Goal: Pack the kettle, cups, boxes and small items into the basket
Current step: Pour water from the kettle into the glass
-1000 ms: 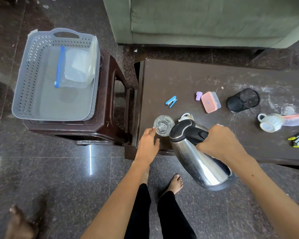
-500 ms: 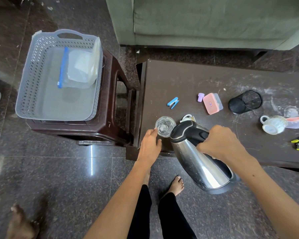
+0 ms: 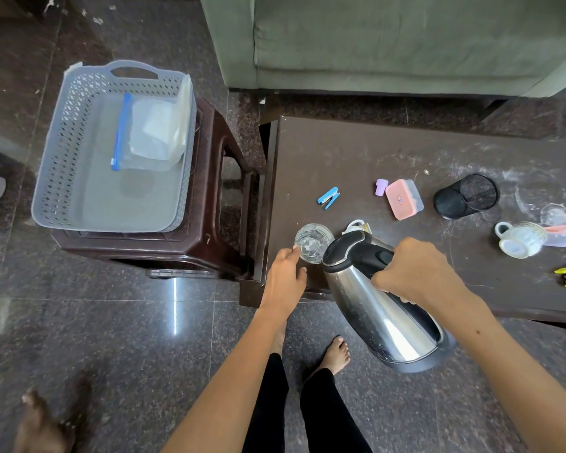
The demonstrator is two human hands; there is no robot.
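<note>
Kettle (image 3: 373, 295) hangs tilted from gripping right hand (image 3: 415, 273); left hand (image 3: 285, 282) fingertips touch glass (image 3: 313, 242).

Basket (image 3: 59, 178) on stool (image 3: 209, 223); table (image 3: 373, 152) rightward

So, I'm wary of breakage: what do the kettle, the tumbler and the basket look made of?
The shiny silver kettle looks like polished steel, mirror reflections on its body, with a black, probably plastic, lid and handle. The small clear tumbler looks like glass, though clear plastic is possible. The grey perforated basket looks like matte moulded plastic.
</note>
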